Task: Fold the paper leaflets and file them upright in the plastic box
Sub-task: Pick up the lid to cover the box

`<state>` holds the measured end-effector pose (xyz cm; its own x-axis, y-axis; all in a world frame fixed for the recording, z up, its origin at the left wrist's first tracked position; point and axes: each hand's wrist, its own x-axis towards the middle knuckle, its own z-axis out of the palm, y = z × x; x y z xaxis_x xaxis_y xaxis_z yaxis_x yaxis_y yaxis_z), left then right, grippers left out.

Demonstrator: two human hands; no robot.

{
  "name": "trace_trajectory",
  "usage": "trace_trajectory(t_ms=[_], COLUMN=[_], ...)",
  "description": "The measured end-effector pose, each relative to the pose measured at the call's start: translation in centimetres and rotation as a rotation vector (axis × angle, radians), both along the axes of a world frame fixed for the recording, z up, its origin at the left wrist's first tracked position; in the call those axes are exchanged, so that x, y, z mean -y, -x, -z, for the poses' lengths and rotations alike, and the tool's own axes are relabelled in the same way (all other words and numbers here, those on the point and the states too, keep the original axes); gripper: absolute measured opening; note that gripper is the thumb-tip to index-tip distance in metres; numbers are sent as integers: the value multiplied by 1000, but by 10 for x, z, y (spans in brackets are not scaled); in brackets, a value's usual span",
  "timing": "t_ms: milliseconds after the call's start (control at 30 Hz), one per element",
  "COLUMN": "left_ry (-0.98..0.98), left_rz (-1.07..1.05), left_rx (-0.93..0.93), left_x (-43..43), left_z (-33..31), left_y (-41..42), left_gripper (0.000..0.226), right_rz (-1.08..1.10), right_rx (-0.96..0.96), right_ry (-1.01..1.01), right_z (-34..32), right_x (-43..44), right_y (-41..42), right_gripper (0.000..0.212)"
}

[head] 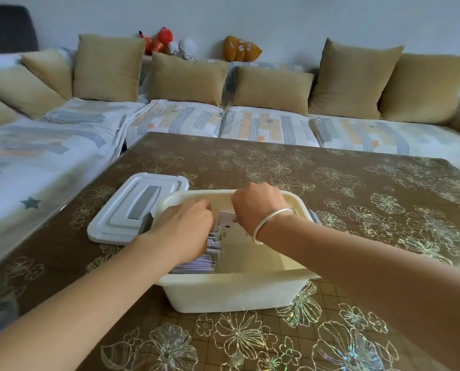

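Filing a folded leaflet [227, 219] upright in the plastic box [236, 290], near the tabletop's [330, 183] front edge.
Its left side held the filed leaflets [196, 263]; the left hand [186, 226] reached into them, fingers hidden, grip untellable, and should hold them back while the right hand [255, 202], fingers curled, seemingly pinching the leaflet's top, slid it straight down. A cushioned sofa [170, 119] wrapped the flowered tabletop; the lid [132, 207] lay toward its left edge.

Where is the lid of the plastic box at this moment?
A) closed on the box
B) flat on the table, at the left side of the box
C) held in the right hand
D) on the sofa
B: the white lid lies flat on the table, just beside the left wall of the open plastic box.
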<state>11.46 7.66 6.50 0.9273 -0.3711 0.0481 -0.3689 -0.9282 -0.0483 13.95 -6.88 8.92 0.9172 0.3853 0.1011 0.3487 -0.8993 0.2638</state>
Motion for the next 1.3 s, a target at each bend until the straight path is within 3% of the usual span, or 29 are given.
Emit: trace_trajectory(t_ms=[300,433,567,633,767,933,1067,1167,1233,1300], left_ry=[-136,-348,-379,-205,450,804,642,403,362,286], left_rz=[-53,-32,-17,-36,-65,-314,-623,-868,-888,-744], left_rx=[49,32,-27,-43,78,300,268,68,-60,-95], left_x=[3,4,6,-2,-36,-74,-114,-145,-152,-150], left_z=[-8,-9,-14,-17,-31,-20,34,68,80,88], left_y=[3,4,4,3,-2,-5,-23,-32,-34,-33], left_gripper=[34,33,28,23,36,36,27,64,89,86], right_rz=[-144,-128,-111,-116,-141,-224,-257,-257,-251,-252], right_rx=[50,4,-73,-122,-147,-266,-270,-274,-294,-323], right_ry=[99,34,-61,-113,-193,-355,-452,-453,-456,-501], right_z=[11,19,30,34,40,43,32,21,13,3], right_x=[-9,-17,-24,-25,-25,-22,-13,-5,-1,4], right_y=[4,-3,-14,-18,-24,-25,-18,-6,4,16], right_gripper=[18,19,22,24,22,32,35,29,21,10])
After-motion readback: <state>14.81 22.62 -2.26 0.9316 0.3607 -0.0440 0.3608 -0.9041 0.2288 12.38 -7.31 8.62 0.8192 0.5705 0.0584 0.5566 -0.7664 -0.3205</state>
